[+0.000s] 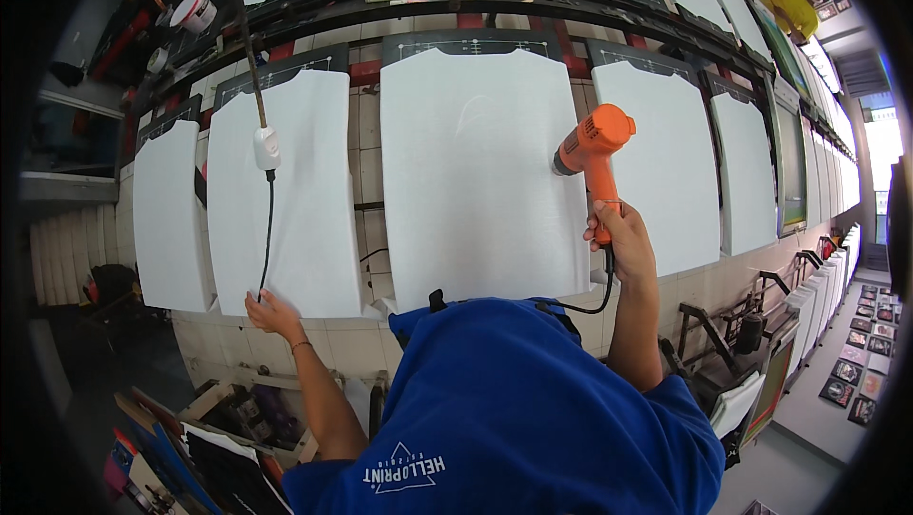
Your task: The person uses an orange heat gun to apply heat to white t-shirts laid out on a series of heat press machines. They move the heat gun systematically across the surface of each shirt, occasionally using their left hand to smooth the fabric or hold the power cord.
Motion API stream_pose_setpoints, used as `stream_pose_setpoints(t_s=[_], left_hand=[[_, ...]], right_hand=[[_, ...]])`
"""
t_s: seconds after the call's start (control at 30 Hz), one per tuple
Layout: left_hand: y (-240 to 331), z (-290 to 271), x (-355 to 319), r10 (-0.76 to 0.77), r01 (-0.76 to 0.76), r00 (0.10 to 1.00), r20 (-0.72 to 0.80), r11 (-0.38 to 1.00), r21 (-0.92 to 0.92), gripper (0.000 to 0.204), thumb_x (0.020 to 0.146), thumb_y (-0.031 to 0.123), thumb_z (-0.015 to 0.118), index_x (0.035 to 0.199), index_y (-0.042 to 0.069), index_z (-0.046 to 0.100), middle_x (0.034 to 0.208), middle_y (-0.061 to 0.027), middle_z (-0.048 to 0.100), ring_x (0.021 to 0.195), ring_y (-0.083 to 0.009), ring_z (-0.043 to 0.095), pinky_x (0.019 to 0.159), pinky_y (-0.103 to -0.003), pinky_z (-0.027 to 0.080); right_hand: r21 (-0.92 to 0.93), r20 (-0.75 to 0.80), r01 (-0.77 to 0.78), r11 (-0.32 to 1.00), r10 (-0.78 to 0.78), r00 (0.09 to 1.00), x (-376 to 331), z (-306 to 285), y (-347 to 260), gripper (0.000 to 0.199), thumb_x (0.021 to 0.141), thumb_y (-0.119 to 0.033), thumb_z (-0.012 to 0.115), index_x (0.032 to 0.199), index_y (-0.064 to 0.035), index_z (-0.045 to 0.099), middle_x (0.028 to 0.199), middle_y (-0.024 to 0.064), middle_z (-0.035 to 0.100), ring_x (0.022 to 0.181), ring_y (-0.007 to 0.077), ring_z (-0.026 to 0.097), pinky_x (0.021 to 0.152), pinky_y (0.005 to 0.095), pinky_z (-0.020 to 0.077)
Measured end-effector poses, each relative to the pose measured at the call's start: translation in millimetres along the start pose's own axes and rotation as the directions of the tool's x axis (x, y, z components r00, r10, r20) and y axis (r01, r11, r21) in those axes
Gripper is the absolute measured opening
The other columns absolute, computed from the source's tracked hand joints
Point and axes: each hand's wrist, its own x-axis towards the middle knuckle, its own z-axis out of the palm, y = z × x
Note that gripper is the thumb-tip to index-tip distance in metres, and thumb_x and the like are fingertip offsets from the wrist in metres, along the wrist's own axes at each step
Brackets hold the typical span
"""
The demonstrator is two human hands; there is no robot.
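Observation:
My right hand is wrapped round the handle of an orange heat gun, whose dark nozzle points left over the right edge of a white shirt. That shirt is stretched flat on a dark printing board in front of me. At the lower left, my left hand pinches a thin black power cord near the bottom edge of another white shirt. This cord runs up to a white socket connector on a hanging cable. A second length of cord leaves the heat gun and loops toward my waist.
More white-covered boards stand on both sides and in the row beyond a dark rail. White buckets sit at the far left. Framed screens line the right. A person in yellow is at the far right.

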Motion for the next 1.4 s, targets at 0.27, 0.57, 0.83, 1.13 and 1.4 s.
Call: stream_pose_setpoints(t_s=[0.27, 0.57, 0.83, 1.13, 1.4], left_hand=[[27.4, -1.2, -8.4, -0.152, 0.151, 0.988, 0.003, 0.986, 0.073, 0.057, 0.098, 0.047, 0.050, 0.139, 0.007, 0.047, 0.149, -0.0151, 0.038, 0.141, -0.0345, 0.027, 0.109, -0.060, 0.025], [18.5, 3.1, -8.0, -0.086, 0.086, 0.996, 0.013, 0.996, 0.024, 0.051, 0.099, 0.035, 0.052, 0.138, 0.005, 0.046, 0.150, -0.0183, 0.035, 0.141, -0.0358, 0.025, 0.113, -0.054, 0.024], [8.5, 11.5, -5.1, -0.030, 0.031, 0.999, -0.032, 0.999, 0.027, 0.047, 0.098, 0.029, 0.054, 0.135, 0.000, 0.048, 0.147, -0.0218, 0.039, 0.139, -0.0378, 0.027, 0.114, -0.052, 0.023], [17.2, 3.3, -6.3, -0.079, 0.079, 0.997, -0.012, 0.997, -0.003, 0.046, 0.098, 0.029, 0.054, 0.134, 0.001, 0.049, 0.148, -0.0218, 0.038, 0.140, -0.0377, 0.026, 0.115, -0.051, 0.022], [28.3, -0.7, -7.9, -0.101, 0.100, 0.995, -0.006, 0.995, -0.027, 0.045, 0.097, 0.026, 0.053, 0.134, 0.001, 0.049, 0.148, -0.0210, 0.038, 0.140, -0.0385, 0.026, 0.115, -0.051, 0.023]], right_hand=[[-0.059, 0.303, -0.028, 0.998, 0.044, 0.952, -0.7, 64.0, -3.1, 0.032, 0.093, -0.032, 0.063, 0.101, -0.0019, 0.056, 0.077, 0.0032, 0.059, 0.067, 0.0120, 0.062, 0.055, 0.0253, 0.0489], [-0.114, 0.599, -0.038, 0.993, 0.099, 0.794, 6.3, 140.6, 0.3, 0.030, 0.094, -0.030, 0.061, 0.102, -0.0024, 0.055, 0.078, 0.0033, 0.059, 0.070, 0.0125, 0.063, 0.058, 0.0262, 0.0487], [-0.061, 0.315, -0.043, 0.997, 0.061, 0.947, -4.1, 58.1, 6.5, 0.034, 0.094, -0.033, 0.063, 0.106, -0.0020, 0.056, 0.078, 0.0034, 0.060, 0.066, 0.0120, 0.063, 0.055, 0.0253, 0.0489], [0.042, -0.023, -0.007, 0.999, 0.008, 1.000, -17.8, -3.2, 4.3, 0.035, 0.095, -0.029, 0.062, 0.112, 0.0004, 0.056, 0.076, 0.0026, 0.059, 0.062, 0.0100, 0.060, 0.050, 0.0211, 0.0484], [-0.036, 0.290, -0.054, 0.998, 0.062, 0.955, -11.5, 62.0, 4.9, 0.035, 0.093, -0.035, 0.064, 0.103, -0.0027, 0.056, 0.078, 0.0026, 0.059, 0.066, 0.0119, 0.062, 0.053, 0.0243, 0.0487]])
